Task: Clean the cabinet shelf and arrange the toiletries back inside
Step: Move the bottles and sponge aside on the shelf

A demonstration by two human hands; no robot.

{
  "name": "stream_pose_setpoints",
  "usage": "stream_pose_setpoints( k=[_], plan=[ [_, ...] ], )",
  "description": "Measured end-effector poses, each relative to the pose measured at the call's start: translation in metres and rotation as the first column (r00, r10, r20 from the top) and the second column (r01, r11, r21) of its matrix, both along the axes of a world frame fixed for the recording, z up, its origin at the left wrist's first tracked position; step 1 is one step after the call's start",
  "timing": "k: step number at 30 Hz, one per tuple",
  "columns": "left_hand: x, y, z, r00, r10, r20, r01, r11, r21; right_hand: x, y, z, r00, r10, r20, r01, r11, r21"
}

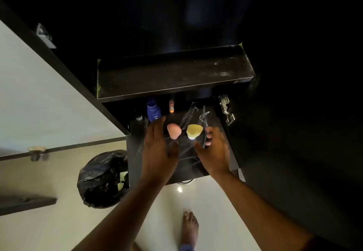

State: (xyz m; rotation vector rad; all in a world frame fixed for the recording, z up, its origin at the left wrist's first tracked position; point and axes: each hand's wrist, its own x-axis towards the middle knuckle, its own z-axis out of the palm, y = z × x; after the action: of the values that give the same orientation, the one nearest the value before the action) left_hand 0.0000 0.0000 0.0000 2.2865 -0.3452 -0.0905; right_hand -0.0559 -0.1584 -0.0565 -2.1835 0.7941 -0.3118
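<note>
I hold a clear plastic pack (184,148) between both hands, over the front of the lower cabinet shelf (198,169). Inside it sit a pink sponge (174,130) and a yellow sponge (194,130), side by side. My left hand (159,150) grips the pack's left side with fingers stretched forward. Fingers curled, my right hand (215,150) grips its right edge. A blue lotion bottle (153,112), a small orange bottle (171,106) and a small dark-capped item (138,117) stand at the back of the lower shelf. The upper shelf (172,73) is bare and streaked.
A white cabinet door (39,93) hangs open at the left, a metal hinge (225,109) at the right wall. A bin lined with a black bag (104,178) stands on the pale floor at the lower left. My bare foot (189,229) is below.
</note>
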Motion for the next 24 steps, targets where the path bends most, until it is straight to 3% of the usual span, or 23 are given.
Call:
stream_pose_setpoints(
  k=[6, 24],
  plan=[
    [0.011, -0.029, -0.039, 0.989, 0.085, -0.119, -0.093, 0.993, -0.070, 0.026, -0.002, -0.015, 0.998, 0.056, 0.002, -0.056, 0.998, 0.025],
    [0.015, -0.044, -0.088, 0.977, 0.214, -0.015, -0.215, 0.973, -0.078, 0.032, -0.007, -0.051, 0.995, 0.062, 0.078, -0.062, 0.998, 0.001]
  ],
)
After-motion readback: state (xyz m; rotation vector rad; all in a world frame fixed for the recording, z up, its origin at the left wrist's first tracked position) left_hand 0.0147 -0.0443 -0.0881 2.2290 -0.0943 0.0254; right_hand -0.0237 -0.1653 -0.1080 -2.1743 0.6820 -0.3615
